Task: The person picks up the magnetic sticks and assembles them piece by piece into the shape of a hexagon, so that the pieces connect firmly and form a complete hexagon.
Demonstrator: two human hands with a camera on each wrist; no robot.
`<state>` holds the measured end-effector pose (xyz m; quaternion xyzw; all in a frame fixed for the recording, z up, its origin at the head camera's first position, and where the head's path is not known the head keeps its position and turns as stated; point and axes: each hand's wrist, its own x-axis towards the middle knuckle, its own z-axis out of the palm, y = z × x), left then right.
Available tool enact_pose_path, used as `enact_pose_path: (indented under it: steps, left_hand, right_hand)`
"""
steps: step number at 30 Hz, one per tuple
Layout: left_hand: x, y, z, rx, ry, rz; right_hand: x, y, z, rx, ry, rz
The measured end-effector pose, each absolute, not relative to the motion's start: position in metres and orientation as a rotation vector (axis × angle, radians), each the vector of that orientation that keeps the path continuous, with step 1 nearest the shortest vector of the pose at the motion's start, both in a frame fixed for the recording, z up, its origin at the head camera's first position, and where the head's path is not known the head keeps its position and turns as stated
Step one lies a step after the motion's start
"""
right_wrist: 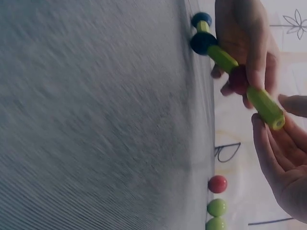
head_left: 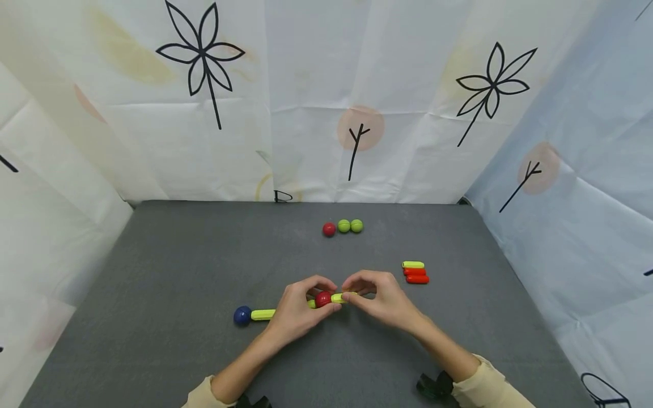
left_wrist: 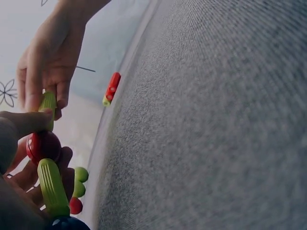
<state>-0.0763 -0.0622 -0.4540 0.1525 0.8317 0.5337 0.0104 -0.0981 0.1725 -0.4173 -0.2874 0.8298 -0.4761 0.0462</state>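
A chain of balls and ridged yellow-green rods spans the space at my hands. My left hand [head_left: 301, 311] grips its red ball [head_left: 323, 298], thumb in front and fingers behind. From that ball a yellow-green rod [right_wrist: 266, 109] points right, its free end pinched between the thumb and fingertips of my right hand [head_left: 382, 297]. Another rod [left_wrist: 53, 187] joins the red ball to a dark blue ball [right_wrist: 203, 43], which my left hand hides in the head view. Beyond it, one more rod [head_left: 262, 314] ends in a blue ball [head_left: 242, 316] at the far left.
Toward the back of the grey table [head_left: 178, 255] lie a loose red ball [head_left: 329, 229] and two green balls [head_left: 350, 226]. To the right sit a yellow-green rod [head_left: 413, 264] and two red rods [head_left: 416, 276] side by side. Patterned white cloth [head_left: 316, 73] encloses the table.
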Motion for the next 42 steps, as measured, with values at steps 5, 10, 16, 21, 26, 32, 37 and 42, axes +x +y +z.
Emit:
enact_pose_path:
  steps: [5,10,16,21,26,32,37,42]
  left_hand:
    - [-0.077,-0.062,-0.453,0.449,2.589,1.685]
    - [-0.078,-0.063,-0.453,0.440,2.571,1.685]
    - [-0.077,-0.062,-0.452,0.423,2.542,1.707]
    - [-0.076,-0.062,-0.452,0.417,2.528,1.714]
    - [-0.076,-0.062,-0.452,0.415,2.532,1.711]
    - [-0.075,-0.062,-0.453,0.418,2.517,1.713]
    - [-0.075,-0.063,-0.452,0.415,2.514,1.703]
    - [-0.075,-0.063,-0.452,0.416,2.516,1.705]
  right_hand:
    - [-0.122,0.174,-0.412,-0.842,2.545,-1.486]
    - [-0.158,0.173,-0.410,-0.797,2.546,-1.490]
    - [-0.200,0.162,-0.413,-0.736,2.546,-1.426]
    - [-0.230,0.151,-0.425,-0.651,2.525,-1.395]
    - [-0.249,0.142,-0.436,-0.570,2.553,-1.330]
    - [-0.256,0.133,-0.442,-0.566,2.598,-1.259]
    - [-0.257,0.129,-0.446,-0.559,2.640,-1.227]
    - [-0.253,0.129,-0.444,-0.592,2.657,-1.242]
